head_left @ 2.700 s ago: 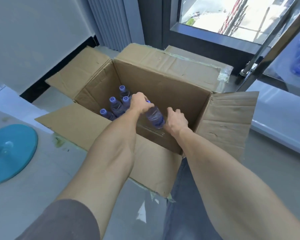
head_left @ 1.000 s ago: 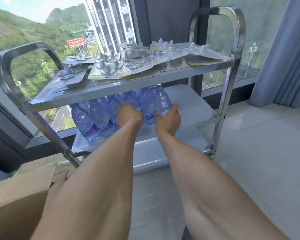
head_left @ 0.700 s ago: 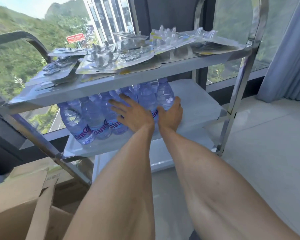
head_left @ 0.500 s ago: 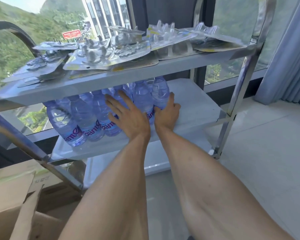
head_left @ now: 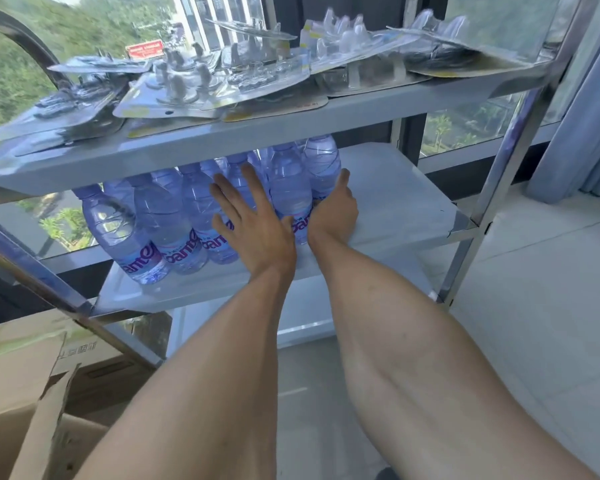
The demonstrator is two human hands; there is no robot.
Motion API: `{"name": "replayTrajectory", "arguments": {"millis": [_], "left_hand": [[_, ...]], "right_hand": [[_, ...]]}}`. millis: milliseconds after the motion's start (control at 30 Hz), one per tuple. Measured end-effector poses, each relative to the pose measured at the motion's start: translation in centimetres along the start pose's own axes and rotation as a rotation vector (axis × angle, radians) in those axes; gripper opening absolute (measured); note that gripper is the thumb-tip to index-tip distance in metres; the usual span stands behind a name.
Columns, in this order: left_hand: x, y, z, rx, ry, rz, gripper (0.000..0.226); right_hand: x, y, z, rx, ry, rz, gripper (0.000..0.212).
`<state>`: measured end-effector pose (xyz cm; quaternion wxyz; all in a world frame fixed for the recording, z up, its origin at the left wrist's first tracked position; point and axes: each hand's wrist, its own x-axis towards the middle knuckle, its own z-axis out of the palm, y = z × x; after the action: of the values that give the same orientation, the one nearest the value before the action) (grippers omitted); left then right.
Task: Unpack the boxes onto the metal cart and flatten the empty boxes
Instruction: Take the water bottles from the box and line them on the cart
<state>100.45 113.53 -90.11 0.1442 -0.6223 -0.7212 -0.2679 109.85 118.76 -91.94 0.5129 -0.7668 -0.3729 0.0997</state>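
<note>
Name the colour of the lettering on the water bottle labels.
Magenta-pink lettering on the water bottles, in the head view.
</note>
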Motion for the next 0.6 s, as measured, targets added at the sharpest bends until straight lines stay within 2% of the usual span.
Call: {"name": "replayTrajectory", "arguments": {"millis": [167, 233, 300, 500, 600], "left_hand": [[-0.2, -1.3, -0.4, 0.002, -0.007, 0.07, 0.108], [-0.5, -1.9, -0.6, 0.017, -0.025, 0.112, 0.107], [-0.7, -2.4, -1.0, 0.017, -0.053, 0.148, 0.104], [-2.2, -4.5, -3.7, -0.063, -0.127, 0.14, 0.085], [-2.9, -7.1, -5.5, -0.021, -0.166, 0.13, 0.074]], "right_hand": [[-2.1, 1.0, -0.2, 0.061, -0.044, 0.046, 0.063], [-3.3, 1.8, -0.8, -0.02, -0.072, 0.011, 0.067], [-4.4, 2.4, -1.2, -0.212, -0.109, -0.074, 0.072], [-7.9, 1.6, -4.7, -0.327, -0.197, -0.074, 0.059], [-10.7, 0.3, -6.0, -0.294, -0.235, -0.048, 0.052]]}}
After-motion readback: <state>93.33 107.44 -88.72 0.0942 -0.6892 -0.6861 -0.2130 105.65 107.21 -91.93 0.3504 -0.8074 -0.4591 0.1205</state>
